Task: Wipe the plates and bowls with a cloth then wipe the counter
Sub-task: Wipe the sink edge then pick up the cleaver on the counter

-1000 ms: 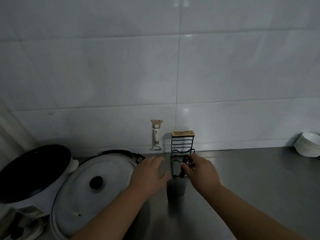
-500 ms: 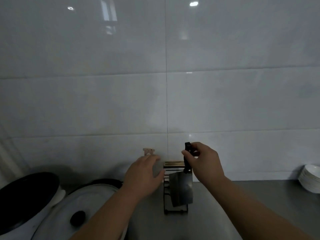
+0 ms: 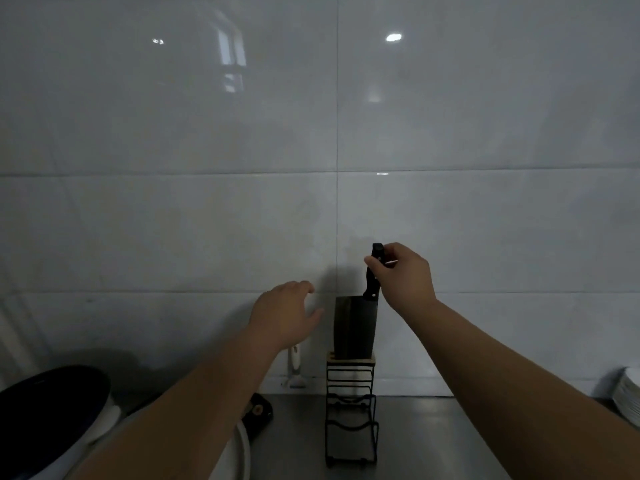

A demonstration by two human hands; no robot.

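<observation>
Our right hand (image 3: 405, 275) pinches the handle of the cleaver (image 3: 355, 327), blade down at the top of the knife rack (image 3: 350, 410). At the blade's nine o'clock our left hand (image 3: 284, 315) hovers, fingers relaxed and empty. Stacked plates (image 3: 628, 396) sit well apart, at the rack's three o'clock.

A cleaver (image 3: 355, 329) stands upright, blade down, its lower end at the wooden top of a black wire rack (image 3: 350, 410). Just left, a white peeler (image 3: 294, 367) hangs on the tiled wall (image 3: 173, 220). Near left, a dark-lined pot (image 3: 45, 410) sits beside a white lid (image 3: 244, 445).
</observation>
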